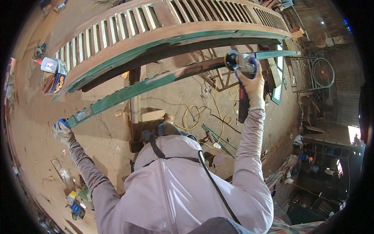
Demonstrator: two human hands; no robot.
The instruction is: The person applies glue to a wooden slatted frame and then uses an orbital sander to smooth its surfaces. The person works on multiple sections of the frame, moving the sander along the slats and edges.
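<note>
My right hand (255, 87), in a pale glove with blue fingertips, is wrapped round the head of an angle grinder (243, 103) with a dark handle. The grinder's round disc (231, 60) is at the upper face of a long green-painted wooden beam (132, 91). Around the disc, part of the paint looks worn to brown wood (196, 69). Gloved in the same way, my left hand (65, 134) grips the beam's near left end. Beyond the beam lies a louvred wooden shutter (161, 28) with bare wood on top and green edges.
At the shutter's left end stand a white bottle (49, 65) and a tub (56, 82). A yellow cable (188, 123) coils on the floor under the beam, near thin green strips (218, 140). A wheel (323, 73) stands at the right. Paint containers (76, 206) sit at the lower left.
</note>
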